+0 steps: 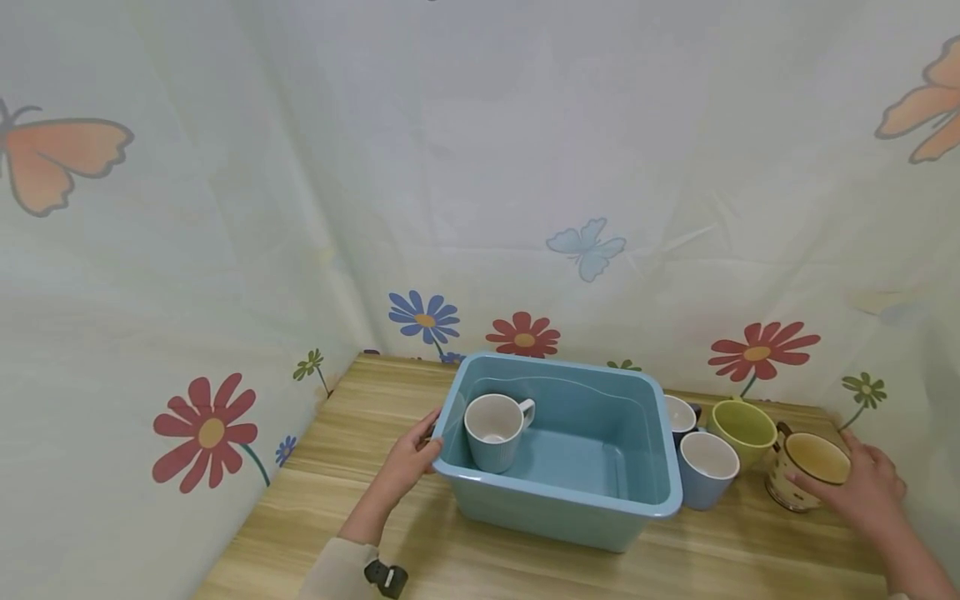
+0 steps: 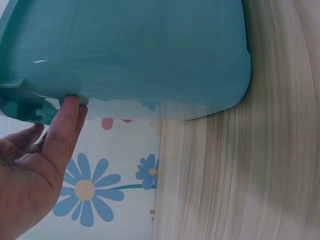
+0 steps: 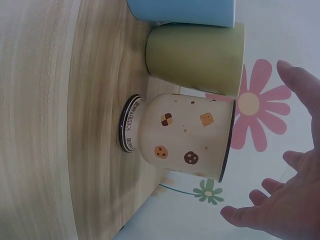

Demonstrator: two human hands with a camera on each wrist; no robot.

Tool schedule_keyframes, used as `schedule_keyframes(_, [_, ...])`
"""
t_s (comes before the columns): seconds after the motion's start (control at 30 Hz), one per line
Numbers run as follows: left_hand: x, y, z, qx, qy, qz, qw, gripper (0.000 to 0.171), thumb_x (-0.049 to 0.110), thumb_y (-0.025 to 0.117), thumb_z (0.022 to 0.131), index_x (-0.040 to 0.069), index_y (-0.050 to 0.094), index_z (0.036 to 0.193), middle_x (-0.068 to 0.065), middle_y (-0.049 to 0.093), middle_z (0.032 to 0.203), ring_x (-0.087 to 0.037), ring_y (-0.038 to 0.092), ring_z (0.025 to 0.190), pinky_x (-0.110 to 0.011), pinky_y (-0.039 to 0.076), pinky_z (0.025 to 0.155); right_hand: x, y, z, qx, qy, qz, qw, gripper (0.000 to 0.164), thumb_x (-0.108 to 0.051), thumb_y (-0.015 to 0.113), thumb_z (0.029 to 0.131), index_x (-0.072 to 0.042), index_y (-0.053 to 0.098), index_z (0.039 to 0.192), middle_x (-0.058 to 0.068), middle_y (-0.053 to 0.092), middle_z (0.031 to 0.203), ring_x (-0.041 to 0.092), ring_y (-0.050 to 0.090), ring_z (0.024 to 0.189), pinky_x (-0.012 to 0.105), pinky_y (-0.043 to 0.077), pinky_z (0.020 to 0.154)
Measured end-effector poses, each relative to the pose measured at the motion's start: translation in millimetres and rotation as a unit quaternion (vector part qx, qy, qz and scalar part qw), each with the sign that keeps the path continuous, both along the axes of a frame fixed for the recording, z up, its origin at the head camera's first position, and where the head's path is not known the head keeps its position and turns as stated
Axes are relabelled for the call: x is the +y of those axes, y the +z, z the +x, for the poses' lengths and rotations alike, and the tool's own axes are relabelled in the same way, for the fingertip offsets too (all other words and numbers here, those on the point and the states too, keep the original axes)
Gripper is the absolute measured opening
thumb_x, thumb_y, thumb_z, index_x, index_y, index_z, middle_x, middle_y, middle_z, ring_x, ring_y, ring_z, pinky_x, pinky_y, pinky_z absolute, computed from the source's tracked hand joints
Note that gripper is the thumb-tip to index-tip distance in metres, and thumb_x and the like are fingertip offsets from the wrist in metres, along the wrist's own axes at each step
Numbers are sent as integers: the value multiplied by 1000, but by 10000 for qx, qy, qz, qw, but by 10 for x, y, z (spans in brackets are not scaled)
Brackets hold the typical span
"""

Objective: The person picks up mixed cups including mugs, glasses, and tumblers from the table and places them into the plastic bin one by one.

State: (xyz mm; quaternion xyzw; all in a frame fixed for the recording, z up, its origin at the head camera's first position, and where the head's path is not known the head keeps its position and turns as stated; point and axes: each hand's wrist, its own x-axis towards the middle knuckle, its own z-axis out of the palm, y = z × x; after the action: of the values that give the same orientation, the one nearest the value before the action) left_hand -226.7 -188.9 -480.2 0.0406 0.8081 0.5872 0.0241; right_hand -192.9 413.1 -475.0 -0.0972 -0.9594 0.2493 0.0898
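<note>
My left hand (image 1: 415,451) is at the left end of a blue plastic tub (image 1: 540,493). In the left wrist view its straight fingers (image 2: 62,127) touch the outer wall just below the rim. Inside the tub, at its left end, a ribbed white-and-blue mug (image 1: 495,435) stands upright. My right hand (image 1: 862,483) is spread around a cream mug (image 1: 797,475) with cookie prints and a dark rim. The right wrist view shows a gap between that mug and the fingers (image 3: 242,216), with the thumb apart from them.
Between the tub and the cream mug stand a light blue mug (image 1: 705,471), a green mug (image 1: 742,429) and a white mug with a dark outside (image 1: 678,415). Everything rests on a wood-grain table (image 1: 360,417). Flower-printed curtains (image 1: 480,167) hang behind and beside it.
</note>
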Motion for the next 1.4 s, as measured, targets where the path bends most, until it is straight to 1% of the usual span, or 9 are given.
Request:
schedule_keyframes(0.17, [-1,13,11,56,-118,22,9999,59,8,50,100,-2,35,157,-34,48,150,-34,64,116,-25,56,69,12,6,-14,31,61,35,10000,116,-55,68,90,19,5,153,55,16,140,70,15,130,77,16,102])
schedule_keyframes(0.3, [-3,14,16,5,-70,66,10000,60,9,51,100,1,36,157,-33,49,150,-34,63,117,-28,57,70,27,7,-30,-29,70,46,10000,117,-55,69,89,21,6,152,56,17,139,70,16,129,77,17,101])
schedule_keyframes(0.5, [-6,0,1,-9,34,6,10000,60,11,51,99,3,38,157,-32,51,150,-34,63,118,-29,57,70,53,8,-65,-243,87,-57,9997,118,-54,69,89,19,2,153,57,14,140,72,14,129,77,17,100])
schedule_keyframes(0.73, [-6,-8,-1,-22,22,42,10000,60,11,51,99,4,38,157,-31,51,150,-36,63,120,-33,59,74,91,10,-114,-409,94,-116,9990,118,-53,69,90,20,1,152,58,12,140,73,13,129,78,17,100])
schedule_keyframes(0.9, [-12,-8,-1,-1,-12,25,10000,60,11,51,100,3,38,157,-32,50,150,-37,62,121,-33,60,74,117,9,-130,-500,136,-200,9985,117,-51,68,90,20,0,152,59,10,140,74,11,129,78,16,100])
schedule_keyframes(1.07, [-13,3,3,-10,-10,38,10000,60,11,52,100,3,38,157,-31,50,151,-36,63,120,-33,59,73,189,-52,-186,-497,146,-133,9986,118,-53,69,89,20,1,152,60,12,139,75,13,127,78,18,98])
schedule_keyframes(1.13, [-12,7,6,-1,1,34,10000,60,11,52,100,3,38,157,-32,50,150,-35,63,119,-33,58,72,199,-62,-200,-539,149,-107,9984,120,-55,69,88,19,-1,153,60,13,138,75,14,127,78,19,98])
schedule_keyframes(1.27, [-14,4,10,3,-8,2,10000,60,10,52,100,2,37,157,-32,49,151,-36,63,119,-32,58,72,165,-13,-186,-754,179,-79,9970,122,-56,69,88,17,-6,153,60,13,138,75,15,126,78,21,99])
schedule_keyframes(1.4, [-8,3,8,7,6,-35,10000,59,11,51,100,2,38,157,-32,50,150,-36,63,119,-30,58,72,171,14,-186,-1062,264,-207,9938,125,-57,67,90,17,-12,151,62,7,137,77,13,125,80,22,100])
